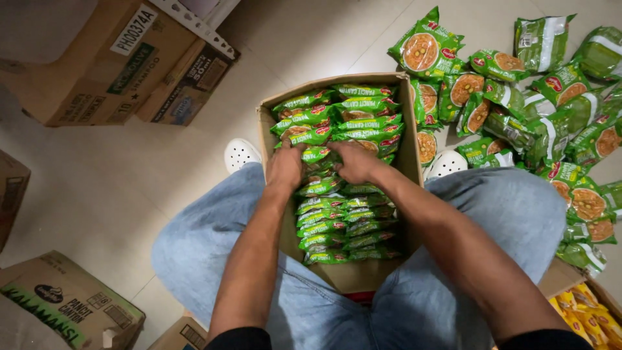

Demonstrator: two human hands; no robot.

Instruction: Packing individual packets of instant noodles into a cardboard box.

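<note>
Your left hand (285,167) and right hand (353,162) are both down inside the open box (405,129) at the centre of the frame, pressed onto the green packets (343,214) that fill it in two upright rows. Your left hand's fingers are curled down among the packets of the left row, and your right hand lies over the right row with its fingers bent onto a packet top; whether either hand actually grasps a packet you cannot tell, since the fingertips are buried. The box sits on the floor between your knees, with your white shoes (241,154) just beside it on either side. A loose pile (544,110) of the same green packets is spread on the floor at the upper right, reaching down the right edge. Yellow packets (586,311) show at the lower right corner. Closed cartons (110,65) stand at the upper left, and another carton (65,304) at the lower left
</note>
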